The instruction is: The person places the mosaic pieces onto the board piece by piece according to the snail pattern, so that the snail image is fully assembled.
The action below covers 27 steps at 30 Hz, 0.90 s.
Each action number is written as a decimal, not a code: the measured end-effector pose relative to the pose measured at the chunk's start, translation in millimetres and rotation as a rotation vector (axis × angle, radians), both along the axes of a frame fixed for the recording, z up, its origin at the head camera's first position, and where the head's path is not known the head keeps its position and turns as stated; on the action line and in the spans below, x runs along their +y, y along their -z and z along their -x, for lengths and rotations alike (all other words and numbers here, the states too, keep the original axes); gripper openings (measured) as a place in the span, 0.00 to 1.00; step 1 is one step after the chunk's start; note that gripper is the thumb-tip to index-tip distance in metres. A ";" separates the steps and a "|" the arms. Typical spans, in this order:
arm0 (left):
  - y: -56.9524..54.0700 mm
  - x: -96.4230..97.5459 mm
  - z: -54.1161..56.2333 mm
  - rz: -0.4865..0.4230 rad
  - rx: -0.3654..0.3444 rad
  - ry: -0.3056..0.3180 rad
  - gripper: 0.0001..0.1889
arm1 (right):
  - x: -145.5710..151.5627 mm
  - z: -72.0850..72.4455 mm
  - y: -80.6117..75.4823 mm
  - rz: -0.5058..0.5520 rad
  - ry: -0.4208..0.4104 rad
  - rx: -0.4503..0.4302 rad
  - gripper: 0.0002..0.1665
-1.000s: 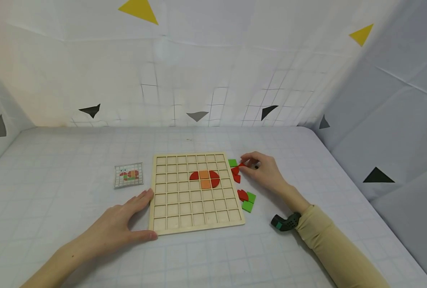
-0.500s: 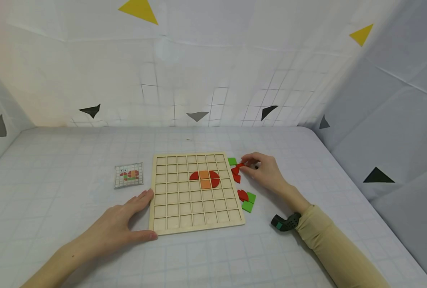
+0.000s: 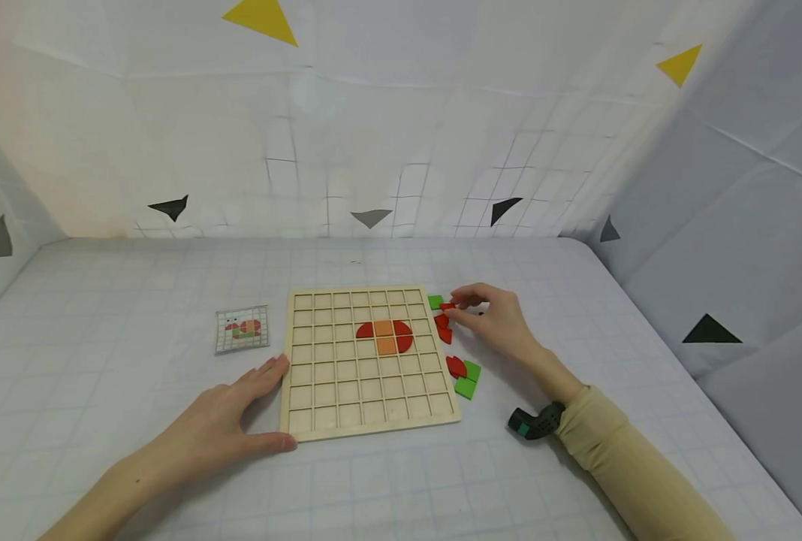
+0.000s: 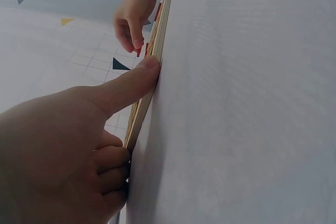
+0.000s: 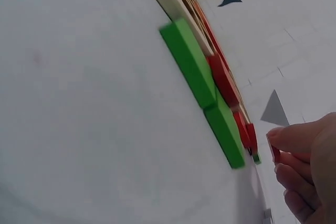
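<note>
A pale wooden grid board (image 3: 349,393) lies on the table, with two orange squares (image 3: 386,345) and several red rounded pieces (image 3: 403,335) in its cells. My left hand (image 3: 212,417) rests at its left side, fingertips on the edge and thumb at the near corner. Just beyond the right edge, my right hand (image 3: 498,319) pinches a small red piece (image 5: 274,149) between thumb and fingers; its full shape is partly hidden. Under and beside that hand lie more red pieces (image 3: 444,331) and a green square (image 3: 435,301).
Closer to me, right of the board, a red piece (image 3: 456,367) lies against two green squares (image 3: 465,388). Left of the board lies a small card (image 3: 242,329) with a printed coloured pattern on a grid. A white cloth wall (image 3: 401,150) stands behind.
My right hand shifts very slightly left with the red piece, which now sits a little nearer the board's edge. My left hand and the board stay still.
</note>
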<state>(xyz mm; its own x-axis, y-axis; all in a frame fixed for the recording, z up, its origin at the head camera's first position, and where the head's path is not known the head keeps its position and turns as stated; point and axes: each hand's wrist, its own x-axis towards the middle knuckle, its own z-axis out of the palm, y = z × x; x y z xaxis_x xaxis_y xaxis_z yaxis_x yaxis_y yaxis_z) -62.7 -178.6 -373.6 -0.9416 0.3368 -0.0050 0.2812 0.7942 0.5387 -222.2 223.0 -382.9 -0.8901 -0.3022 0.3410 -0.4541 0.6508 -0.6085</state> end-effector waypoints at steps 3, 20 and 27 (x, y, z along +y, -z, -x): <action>0.2 -0.2 0.3 0.004 -0.004 -0.002 0.57 | -6.1 -4.8 -4.0 0.020 -0.004 -0.016 0.18; -1.1 0.0 -0.7 -0.002 -0.017 -0.008 0.56 | -43.3 -23.7 -7.3 0.091 -0.072 -0.035 0.15; -1.1 -0.3 0.1 -0.004 -0.008 0.001 0.56 | -60.1 -29.3 -4.4 0.094 -0.135 -0.020 0.17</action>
<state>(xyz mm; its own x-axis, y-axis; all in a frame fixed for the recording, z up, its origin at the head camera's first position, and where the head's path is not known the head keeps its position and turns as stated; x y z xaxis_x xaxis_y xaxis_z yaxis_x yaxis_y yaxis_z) -62.8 -178.9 -372.5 -0.9413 0.3374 -0.0111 0.2776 0.7921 0.5436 -192.9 162.9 -378.5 -0.8502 -0.3873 0.3566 -0.5213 0.5239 -0.6736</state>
